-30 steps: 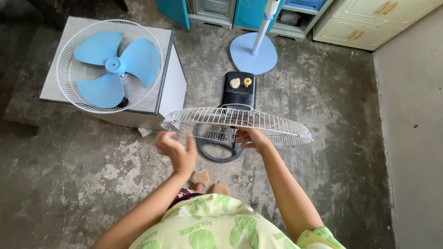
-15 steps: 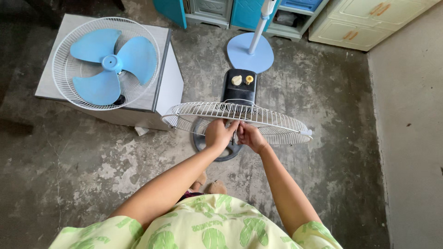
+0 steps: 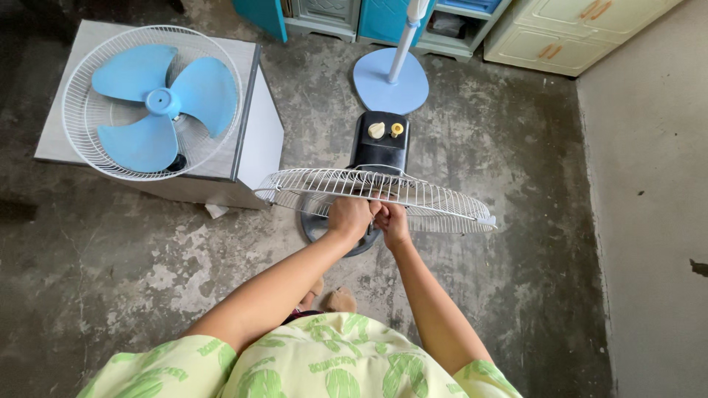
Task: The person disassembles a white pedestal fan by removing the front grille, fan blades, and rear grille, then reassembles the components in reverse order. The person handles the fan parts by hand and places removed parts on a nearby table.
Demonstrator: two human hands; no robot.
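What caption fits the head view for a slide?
Both hands, left and right, grip the near rim of a white wire fan guard above a black fan motor housing.

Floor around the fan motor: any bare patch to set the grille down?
Bare concrete lies right of the white wire grille, toward the grey wall, and left, below the grey box. Crowded ahead: black motor housing, blue round base, cabinets.

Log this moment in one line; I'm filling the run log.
hands: left and right both gripping wire fan guard | guard: over black motor housing | blue blade: in other guard on box
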